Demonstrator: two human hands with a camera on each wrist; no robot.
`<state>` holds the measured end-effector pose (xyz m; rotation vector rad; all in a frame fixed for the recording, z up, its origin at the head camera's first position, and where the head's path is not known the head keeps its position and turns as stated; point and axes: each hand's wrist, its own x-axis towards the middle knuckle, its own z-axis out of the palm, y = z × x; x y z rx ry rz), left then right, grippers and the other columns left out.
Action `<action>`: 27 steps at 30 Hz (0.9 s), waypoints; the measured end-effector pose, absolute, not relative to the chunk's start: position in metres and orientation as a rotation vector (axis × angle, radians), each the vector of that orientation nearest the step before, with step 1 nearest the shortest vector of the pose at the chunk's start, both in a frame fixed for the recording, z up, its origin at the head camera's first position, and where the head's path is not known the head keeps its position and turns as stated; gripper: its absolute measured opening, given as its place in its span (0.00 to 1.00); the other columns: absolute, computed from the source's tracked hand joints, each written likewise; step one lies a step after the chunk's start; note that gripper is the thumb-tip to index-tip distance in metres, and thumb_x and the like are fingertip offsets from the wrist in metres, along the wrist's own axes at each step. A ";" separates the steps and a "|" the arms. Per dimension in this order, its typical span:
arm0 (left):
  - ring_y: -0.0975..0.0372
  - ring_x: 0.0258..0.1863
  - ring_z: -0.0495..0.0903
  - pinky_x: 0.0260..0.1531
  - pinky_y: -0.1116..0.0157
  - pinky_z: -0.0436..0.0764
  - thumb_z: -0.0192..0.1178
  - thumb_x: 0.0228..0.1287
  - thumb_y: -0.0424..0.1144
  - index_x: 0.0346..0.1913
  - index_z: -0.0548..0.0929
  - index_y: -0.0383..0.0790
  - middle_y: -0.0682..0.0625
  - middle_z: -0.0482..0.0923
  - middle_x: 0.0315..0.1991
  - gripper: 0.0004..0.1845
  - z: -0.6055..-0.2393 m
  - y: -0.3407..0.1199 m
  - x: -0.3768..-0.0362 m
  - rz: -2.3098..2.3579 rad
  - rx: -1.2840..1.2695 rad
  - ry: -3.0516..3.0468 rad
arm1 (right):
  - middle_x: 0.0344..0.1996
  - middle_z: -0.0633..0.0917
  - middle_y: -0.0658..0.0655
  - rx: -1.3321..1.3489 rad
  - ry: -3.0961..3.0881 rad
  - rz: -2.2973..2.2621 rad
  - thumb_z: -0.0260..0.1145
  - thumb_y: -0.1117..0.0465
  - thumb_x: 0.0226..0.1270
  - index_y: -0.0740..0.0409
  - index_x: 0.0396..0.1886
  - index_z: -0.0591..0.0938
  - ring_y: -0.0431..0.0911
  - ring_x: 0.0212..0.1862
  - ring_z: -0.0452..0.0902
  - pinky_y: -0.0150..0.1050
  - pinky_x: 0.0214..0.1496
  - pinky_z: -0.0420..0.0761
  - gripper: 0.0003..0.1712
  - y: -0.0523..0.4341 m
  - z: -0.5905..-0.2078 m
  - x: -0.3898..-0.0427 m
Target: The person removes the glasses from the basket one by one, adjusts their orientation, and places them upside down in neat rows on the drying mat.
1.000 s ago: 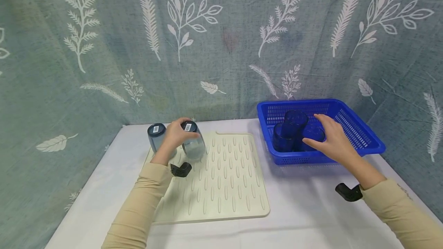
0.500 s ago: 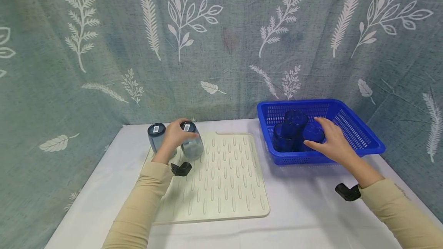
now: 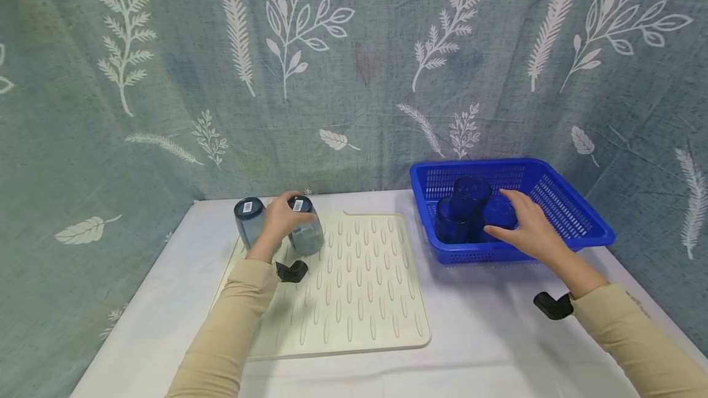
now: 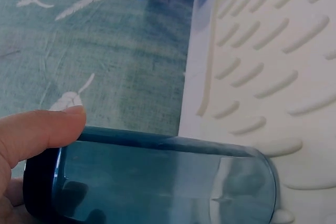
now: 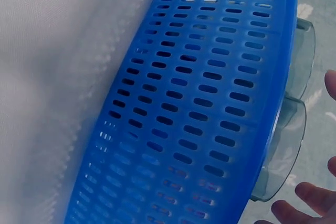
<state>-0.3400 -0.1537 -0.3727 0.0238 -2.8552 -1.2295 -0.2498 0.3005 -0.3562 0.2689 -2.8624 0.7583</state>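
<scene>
My left hand (image 3: 281,218) grips an upside-down clear bluish glass (image 3: 304,233) at the back left of a cream ribbed drying mat (image 3: 359,287). In the left wrist view the thumb (image 4: 42,129) lies on that glass (image 4: 163,182). A second upturned glass (image 3: 249,220) stands just left of it. My right hand (image 3: 525,229) reaches into a blue plastic basket (image 3: 597,235), its spread fingers cupped about a glass (image 3: 499,212) there. In the right wrist view the fingertips (image 5: 310,192) sit just off the glass rims (image 5: 286,145) above the basket wall (image 5: 210,103).
Two more glasses (image 3: 461,210) lie in the basket's left half. A white cloth covers the table (image 3: 487,336). A leaf-patterned curtain (image 3: 354,66) hangs close behind and along both sides. Most of the mat is bare.
My right hand has sunk a little lower and leftward onto the glass in the basket. My left hand has eased its glass slightly back on the mat.
</scene>
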 end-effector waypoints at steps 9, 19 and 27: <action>0.44 0.53 0.71 0.48 0.50 0.75 0.67 0.50 0.45 0.66 0.64 0.42 0.36 0.68 0.59 0.40 -0.378 -0.155 -0.343 -1.288 0.043 -2.829 | 0.65 0.54 0.76 0.250 -2.867 0.798 0.66 0.45 0.57 0.68 0.69 0.51 0.70 0.65 0.47 0.70 0.59 0.52 0.52 0.302 -0.362 -0.255; 0.44 0.58 0.67 0.52 0.48 0.72 0.65 0.53 0.46 0.69 0.58 0.44 0.37 0.61 0.64 0.41 -0.377 -0.155 -0.340 -1.350 0.056 -2.846 | 0.66 0.50 0.76 0.158 -2.858 0.902 0.65 0.43 0.56 0.67 0.71 0.44 0.70 0.66 0.46 0.69 0.59 0.54 0.57 0.305 -0.369 -0.263; 0.45 0.58 0.68 0.52 0.50 0.73 0.66 0.53 0.44 0.69 0.58 0.44 0.37 0.62 0.63 0.41 -0.381 -0.156 -0.341 -1.408 0.059 -2.821 | 0.67 0.52 0.74 0.093 -2.839 0.991 0.67 0.44 0.54 0.65 0.71 0.42 0.70 0.64 0.51 0.68 0.58 0.58 0.59 0.305 -0.378 -0.270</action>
